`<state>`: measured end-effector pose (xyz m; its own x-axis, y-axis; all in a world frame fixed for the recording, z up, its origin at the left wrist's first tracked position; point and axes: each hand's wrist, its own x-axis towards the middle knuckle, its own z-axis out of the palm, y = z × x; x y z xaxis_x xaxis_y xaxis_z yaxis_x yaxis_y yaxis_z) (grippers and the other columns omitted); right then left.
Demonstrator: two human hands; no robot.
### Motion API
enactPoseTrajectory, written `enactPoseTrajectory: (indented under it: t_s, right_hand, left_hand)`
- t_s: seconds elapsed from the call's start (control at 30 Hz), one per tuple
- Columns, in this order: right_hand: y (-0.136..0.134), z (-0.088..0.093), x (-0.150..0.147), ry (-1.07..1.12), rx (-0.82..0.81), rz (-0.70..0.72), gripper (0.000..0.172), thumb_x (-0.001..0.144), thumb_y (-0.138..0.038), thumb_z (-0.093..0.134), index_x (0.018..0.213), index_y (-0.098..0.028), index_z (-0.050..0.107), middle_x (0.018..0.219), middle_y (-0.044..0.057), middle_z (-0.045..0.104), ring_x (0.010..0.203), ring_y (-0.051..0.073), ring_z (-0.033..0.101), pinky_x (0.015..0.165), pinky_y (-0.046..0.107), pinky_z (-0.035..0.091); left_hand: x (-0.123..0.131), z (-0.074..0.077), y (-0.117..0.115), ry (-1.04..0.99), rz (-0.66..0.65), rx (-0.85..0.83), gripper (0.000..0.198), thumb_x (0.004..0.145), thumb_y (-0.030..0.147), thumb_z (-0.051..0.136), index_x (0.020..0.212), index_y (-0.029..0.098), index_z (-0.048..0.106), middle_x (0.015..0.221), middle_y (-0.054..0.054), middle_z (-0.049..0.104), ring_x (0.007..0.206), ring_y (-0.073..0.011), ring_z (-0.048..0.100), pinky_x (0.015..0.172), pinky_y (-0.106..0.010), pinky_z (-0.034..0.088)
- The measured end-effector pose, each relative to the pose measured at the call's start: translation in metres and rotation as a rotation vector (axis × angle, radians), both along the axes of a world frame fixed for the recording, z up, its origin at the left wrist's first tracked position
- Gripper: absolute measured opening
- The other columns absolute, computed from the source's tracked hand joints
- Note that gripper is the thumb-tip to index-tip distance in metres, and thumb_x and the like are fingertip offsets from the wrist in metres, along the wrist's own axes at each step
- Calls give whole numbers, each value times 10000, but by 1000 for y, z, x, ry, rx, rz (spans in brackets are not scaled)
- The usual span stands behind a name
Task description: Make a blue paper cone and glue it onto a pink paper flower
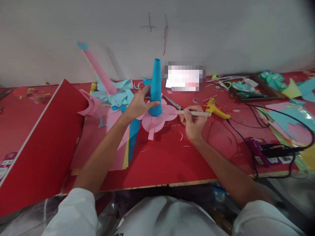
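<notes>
My left hand [141, 104] is wrapped round the lower part of a blue paper cone [156, 82], thumb in front. The cone stands upright, narrow end up, over the middle of a pink paper flower [154, 124] with rounded petals and a pink strip at the front. My right hand [195, 121] pinches a slim pale stick [201, 114], maybe a pen; its left end lies at the flower's right petal. Whether the tip touches the paper I cannot tell. Scissors [173, 102] lie partly hidden behind the right hand, with a yellow glue gun [216, 109] to its right.
A pink paper tube [99, 70] stands tilted on crumpled light-blue paper [125, 93] at back left. Coloured sheets [98, 147] lie below it, beside a red board [46, 147]. A blurred bright screen [184, 78] leans on the wall. Cables run to a purple box [258, 150] at right.
</notes>
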<state>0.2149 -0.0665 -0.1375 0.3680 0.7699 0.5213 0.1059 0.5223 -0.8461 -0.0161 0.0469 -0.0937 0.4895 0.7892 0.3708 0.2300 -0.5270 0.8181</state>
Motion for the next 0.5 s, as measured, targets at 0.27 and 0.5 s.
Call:
enactPoseTrajectory:
  t_s: [0.27,0.5]
  right_hand:
    - [2,0,5,-166,-76,119,223,999,-450,704,909,-246,689,692,-25,658,581,125,595,543,278,469]
    - [8,-9,-1,-394,-224,438,168,966,-378,671,959,-233,755,859,33,748,718,165,656,627,318,493]
  left_hand:
    - [3,-12,-14,-6,-216,-173,667,877,559,813,1436,256,611,1374,-121,717,1276,-323,710,1131,-507,579]
    - [-9,-2,-10,259,-311,-134,830,838,611,807,1546,290,516,1410,-122,692,1375,-358,626,1175,-552,517]
